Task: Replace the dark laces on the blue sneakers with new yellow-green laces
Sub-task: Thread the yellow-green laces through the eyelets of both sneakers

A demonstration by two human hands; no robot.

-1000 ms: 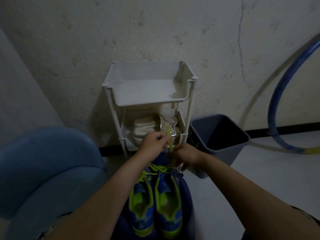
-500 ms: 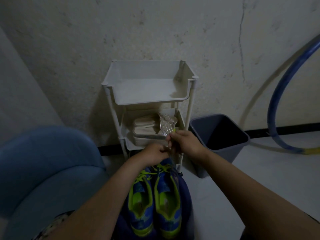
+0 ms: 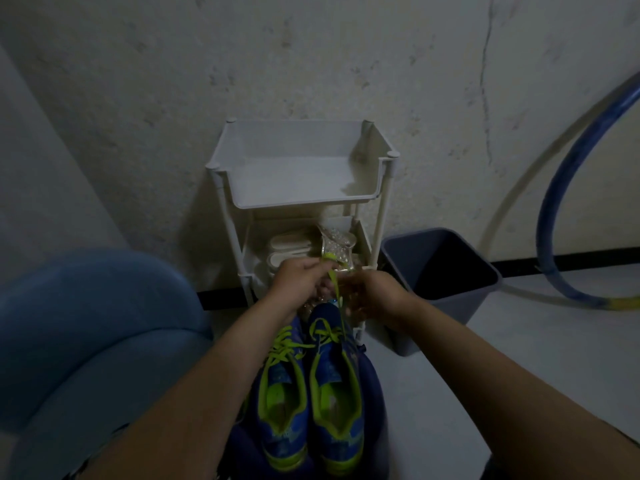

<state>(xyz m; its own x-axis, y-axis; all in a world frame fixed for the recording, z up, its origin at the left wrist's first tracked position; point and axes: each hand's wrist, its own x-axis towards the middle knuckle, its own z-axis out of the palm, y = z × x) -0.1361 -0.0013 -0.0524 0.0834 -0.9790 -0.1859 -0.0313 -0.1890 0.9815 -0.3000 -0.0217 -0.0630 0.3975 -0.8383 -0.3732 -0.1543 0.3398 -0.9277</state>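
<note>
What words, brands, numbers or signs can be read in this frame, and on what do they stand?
No text can be read.
Blue sneakers: pale marks on the insoles, too blurred and dim to read.
White rack and grey bin: no lettering shows.

The blue sneakers (image 3: 334,375), lined in yellow-green, are lying side by side, openings up, toes pointing away. The yellow-green laces (image 3: 287,348) are crossing both near the toes. One lace end (image 3: 335,285) is rising from the right-side shoe, pinched by the left hand (image 3: 298,282).
</note>
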